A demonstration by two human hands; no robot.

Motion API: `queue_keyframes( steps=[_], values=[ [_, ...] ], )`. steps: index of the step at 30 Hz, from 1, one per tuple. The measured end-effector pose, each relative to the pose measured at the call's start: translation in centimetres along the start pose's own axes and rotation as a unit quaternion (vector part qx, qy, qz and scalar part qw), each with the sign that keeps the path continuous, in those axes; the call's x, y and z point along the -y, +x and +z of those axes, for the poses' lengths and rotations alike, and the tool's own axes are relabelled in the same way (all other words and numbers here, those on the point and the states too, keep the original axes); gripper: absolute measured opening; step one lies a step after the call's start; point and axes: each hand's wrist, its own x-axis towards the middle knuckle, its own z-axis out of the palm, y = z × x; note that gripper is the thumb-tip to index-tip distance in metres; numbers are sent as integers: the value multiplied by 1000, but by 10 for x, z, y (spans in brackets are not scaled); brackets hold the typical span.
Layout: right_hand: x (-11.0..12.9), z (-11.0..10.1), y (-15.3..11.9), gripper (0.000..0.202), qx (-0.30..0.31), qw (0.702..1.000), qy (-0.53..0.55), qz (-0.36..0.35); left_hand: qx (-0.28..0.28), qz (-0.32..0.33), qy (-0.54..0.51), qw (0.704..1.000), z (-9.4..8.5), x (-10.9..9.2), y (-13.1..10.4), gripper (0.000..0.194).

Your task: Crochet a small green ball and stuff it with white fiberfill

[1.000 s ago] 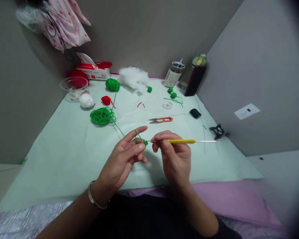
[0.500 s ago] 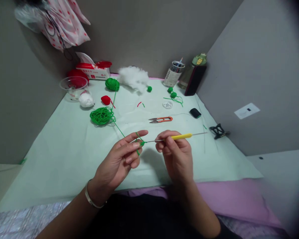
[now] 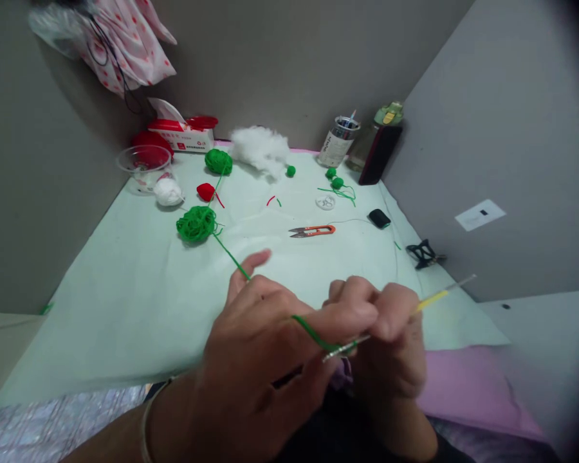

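Observation:
My right hand (image 3: 393,341) is closed round a crochet hook (image 3: 433,301) with a yellow handle, whose metal tip points down and left. My left hand (image 3: 263,350), back turned to me, is beside it, with a strand of green yarn (image 3: 313,333) over its index finger leading to the hook's shaft. The small green crochet piece is mostly hidden by the fingers. From the left hand the yarn runs back to a loose green bundle (image 3: 196,224) and a green ball (image 3: 219,162) behind it.
Orange thread snips (image 3: 313,231) lie beyond my hands. Further back are white stuffing (image 3: 260,151), a red yarn ball (image 3: 205,191), a white yarn ball (image 3: 168,192), a clear cup (image 3: 145,161), a pen tin (image 3: 338,143) and small green balls (image 3: 337,182). A black claw clip (image 3: 423,254) lies right.
Both hands have come nearer and lower, and my left hand has turned its back to me. The hook has moved right and tilts now. The yarn to the bundle is pulled along.

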Motion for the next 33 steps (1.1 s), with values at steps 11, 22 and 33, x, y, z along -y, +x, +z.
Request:
queue_keyframes(
  steps=[11, 22, 33],
  values=[
    [-27, -7, 13, 15, -80, 994, -68, 29, -79, -299, -363, 879, -1, 44, 13, 39],
    [-31, -2, -1, 35, 12, 805, -548, -226, -107, -322, -435, 834, 7, 49, 10, 47],
    [-38, -1, 9, 18, -69, 967, -239, -56, -98, -292, -372, 876, 9, 53, 8, 33]
  ],
)
